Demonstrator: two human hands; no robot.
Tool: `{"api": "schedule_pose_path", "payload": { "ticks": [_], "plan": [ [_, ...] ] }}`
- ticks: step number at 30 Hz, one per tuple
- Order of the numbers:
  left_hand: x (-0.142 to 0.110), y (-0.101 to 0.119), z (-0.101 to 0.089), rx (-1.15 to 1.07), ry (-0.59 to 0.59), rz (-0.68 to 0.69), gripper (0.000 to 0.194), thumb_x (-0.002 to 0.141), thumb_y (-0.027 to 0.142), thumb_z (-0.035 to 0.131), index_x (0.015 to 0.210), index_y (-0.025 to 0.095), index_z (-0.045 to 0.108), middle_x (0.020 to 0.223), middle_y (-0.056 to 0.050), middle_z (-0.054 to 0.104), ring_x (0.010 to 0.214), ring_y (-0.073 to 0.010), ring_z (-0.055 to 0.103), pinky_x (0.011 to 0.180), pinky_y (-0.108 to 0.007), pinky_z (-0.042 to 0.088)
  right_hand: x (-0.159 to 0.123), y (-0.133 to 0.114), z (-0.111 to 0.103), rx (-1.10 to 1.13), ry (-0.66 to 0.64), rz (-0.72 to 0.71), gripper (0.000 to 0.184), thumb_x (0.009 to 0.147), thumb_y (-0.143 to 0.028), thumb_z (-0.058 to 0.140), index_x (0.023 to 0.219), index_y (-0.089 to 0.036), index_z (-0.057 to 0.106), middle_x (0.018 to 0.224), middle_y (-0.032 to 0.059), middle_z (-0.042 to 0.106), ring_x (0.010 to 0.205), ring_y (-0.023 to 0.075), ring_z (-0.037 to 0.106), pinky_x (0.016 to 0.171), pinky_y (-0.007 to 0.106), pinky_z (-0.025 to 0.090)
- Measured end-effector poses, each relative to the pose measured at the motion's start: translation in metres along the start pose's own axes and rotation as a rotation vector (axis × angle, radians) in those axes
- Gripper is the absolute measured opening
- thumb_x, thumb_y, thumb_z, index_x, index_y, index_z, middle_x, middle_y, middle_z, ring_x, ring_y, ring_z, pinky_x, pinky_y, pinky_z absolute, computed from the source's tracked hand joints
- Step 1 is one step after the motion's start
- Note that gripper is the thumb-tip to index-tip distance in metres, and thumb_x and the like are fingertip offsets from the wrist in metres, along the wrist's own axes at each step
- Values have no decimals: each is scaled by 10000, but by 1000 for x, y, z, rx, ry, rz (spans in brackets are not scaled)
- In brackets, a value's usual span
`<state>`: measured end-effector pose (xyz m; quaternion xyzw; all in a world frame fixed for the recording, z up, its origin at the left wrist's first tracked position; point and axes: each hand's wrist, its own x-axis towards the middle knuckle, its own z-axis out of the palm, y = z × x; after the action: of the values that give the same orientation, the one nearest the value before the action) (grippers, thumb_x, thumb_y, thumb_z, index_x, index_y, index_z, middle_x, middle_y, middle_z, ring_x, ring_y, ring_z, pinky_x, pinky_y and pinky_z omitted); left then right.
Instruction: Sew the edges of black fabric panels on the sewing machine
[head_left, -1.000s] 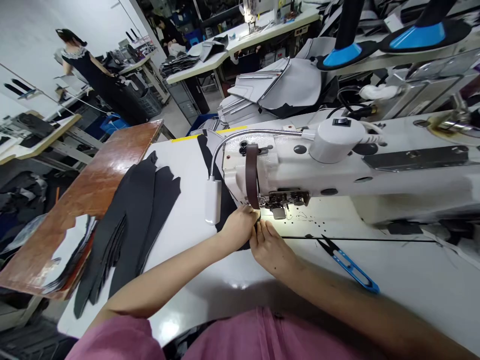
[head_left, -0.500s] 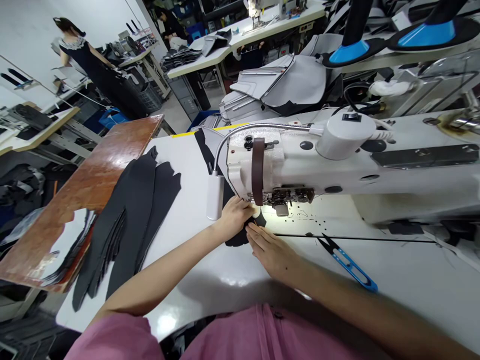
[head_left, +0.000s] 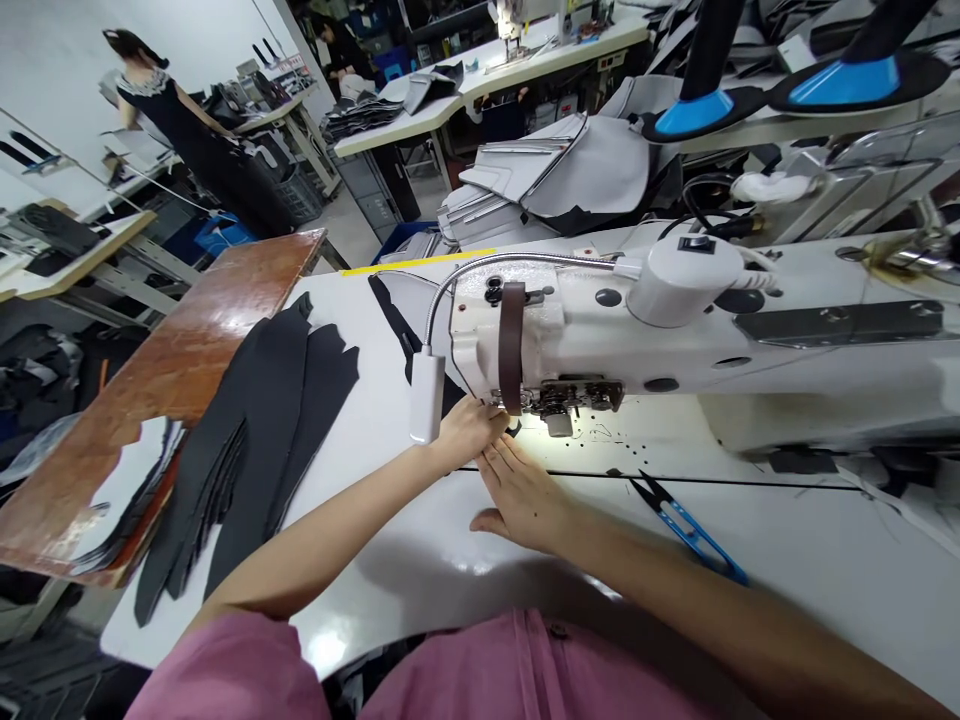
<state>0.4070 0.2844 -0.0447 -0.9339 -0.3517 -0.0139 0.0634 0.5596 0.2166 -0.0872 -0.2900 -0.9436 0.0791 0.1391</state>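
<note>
A white sewing machine (head_left: 570, 330) stands in front of me, its needle area lit by a small lamp (head_left: 427, 397) on a bent metal neck. Under its head lies a black fabric piece (head_left: 395, 318), trailing off toward the back left; much of it is hidden by the lamp, the machine and my hands. My left hand (head_left: 469, 432) is at the needle area, fingers bent and pressed together on the fabric. Beside it my right hand (head_left: 525, 497) lies flat, fingers stretched and thumb apart, fingertips touching the fabric's near edge by the left fingers.
Blue thread snips (head_left: 694, 530) lie to the right. Stacked black cut pieces (head_left: 262, 440) spread over the table's left side. Beyond them, a wooden board (head_left: 225, 300) bears white-topped pieces (head_left: 124, 490). Grey panels (head_left: 555, 165) are piled behind the machine. Another person (head_left: 187, 130) stands far left.
The black fabric has shifted and turned under the machine head, its tail now farther left and less of it showing near my hands. My right hand has moved left, thumb spread out.
</note>
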Motion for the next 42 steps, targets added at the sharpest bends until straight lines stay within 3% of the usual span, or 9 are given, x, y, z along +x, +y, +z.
{"api": "schedule_pose_path", "payload": {
  "ticks": [11,19,23,30,35,36,38,40,42],
  "plan": [
    [8,-10,1,28,51,54,277,847,42,371,641,150,521,614,-30,542,583,-144,453,548,-288,308,26,-5,-1,43,18,140,903,808,-675,512,1303,74,425,1275,318,479,1299,416,353,1071,617,296],
    [16,-15,-5,-390,76,-208,266,885,129,367,646,159,480,677,-16,551,632,-127,474,590,-254,376,33,1,1,69,90,162,899,796,-640,564,1331,63,396,1326,311,435,1330,424,291,1086,642,261],
    [13,-19,-2,-383,47,-221,256,865,138,398,620,159,469,641,-13,520,618,-133,472,585,-263,380,33,2,1,51,88,148,875,828,-636,522,1325,75,403,1319,314,439,1322,408,305,1102,613,255],
    [19,-22,11,-291,70,-70,270,896,137,399,675,143,554,724,-64,599,728,-170,560,662,-282,453,34,4,1,16,91,161,786,844,-561,558,1320,50,423,1323,296,445,1309,400,330,1101,577,279],
    [-11,-36,-8,-243,147,73,245,933,193,404,979,156,641,991,-102,660,999,-191,571,921,-316,463,21,5,10,-56,173,84,673,896,-470,509,1344,18,392,1311,280,465,1281,388,378,1036,557,368],
    [-30,-50,-17,-209,180,-13,258,929,196,409,1060,158,628,1073,-110,647,1049,-194,558,956,-326,451,19,6,11,-72,229,46,647,916,-461,469,1351,10,382,1290,277,483,1259,387,407,999,559,398],
    [-85,-89,-40,-97,235,-387,300,915,193,416,1150,162,600,1176,-113,614,1111,-203,533,989,-348,434,22,9,9,-81,334,-59,601,950,-438,393,1376,-16,356,1195,251,551,1173,368,495,913,534,458],
    [-166,-129,-66,23,180,-912,310,901,207,438,1161,169,603,1192,-102,608,1139,-216,518,1009,-361,415,37,9,3,-41,398,-151,564,955,-389,407,1399,-48,340,1217,230,552,1171,345,513,907,485,473],
    [-256,-156,-90,70,-20,-1457,306,888,237,476,1150,174,619,1202,-104,601,1177,-230,500,1021,-350,397,60,-1,-8,-3,453,-272,543,936,-316,474,1411,-86,343,1239,199,556,1183,321,521,962,463,451]
  ]
}}
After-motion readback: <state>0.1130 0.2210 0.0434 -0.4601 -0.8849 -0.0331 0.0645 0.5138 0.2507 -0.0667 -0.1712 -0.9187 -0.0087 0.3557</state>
